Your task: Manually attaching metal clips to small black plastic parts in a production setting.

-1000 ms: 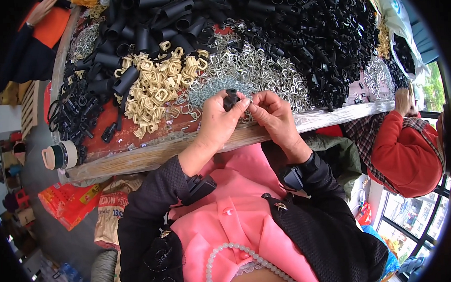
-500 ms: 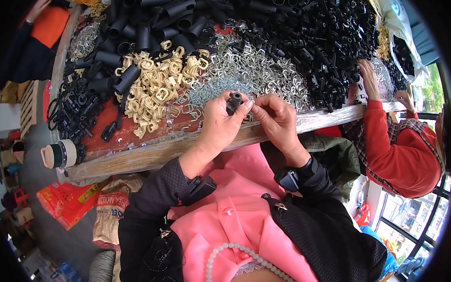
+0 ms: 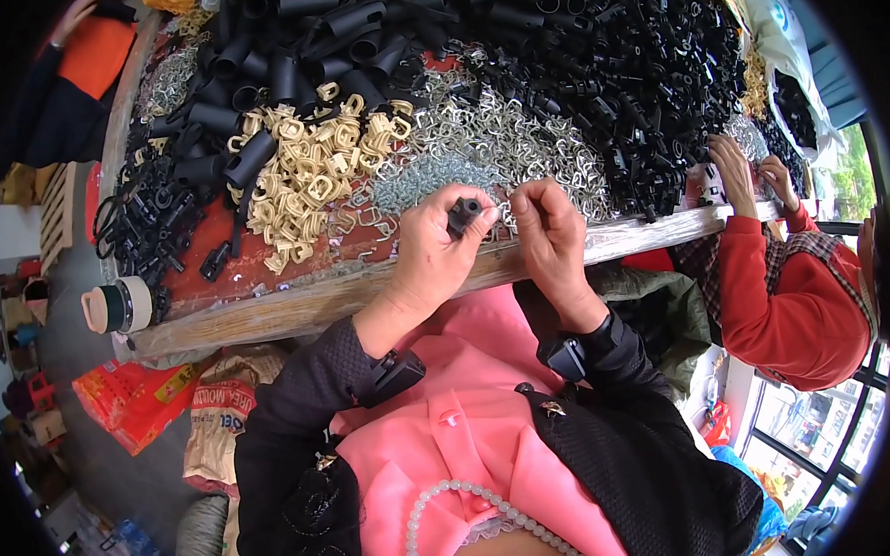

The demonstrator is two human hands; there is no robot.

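My left hand is closed round a small black plastic part, whose round end with a hole faces up. Beside it and a little apart, my right hand has its fingers curled in and its thumb up against them; whatever it may pinch is too small to see. Both hands are above the table's near wooden edge. Just beyond them lie a heap of small silvery screws and a pile of bent metal clips. Cream plastic pieces are heaped to the left of these.
Black plastic tubes fill the table's far left, and small black parts the far right. A roll of tape stands at the near left corner. At right, a co-worker in red sleeves reaches onto the table; another person is at far left.
My right hand has moved away from the black part, to the right, and its fingers have curled in. My left hand keeps its hold. The co-worker's hands at right have shifted closer together.
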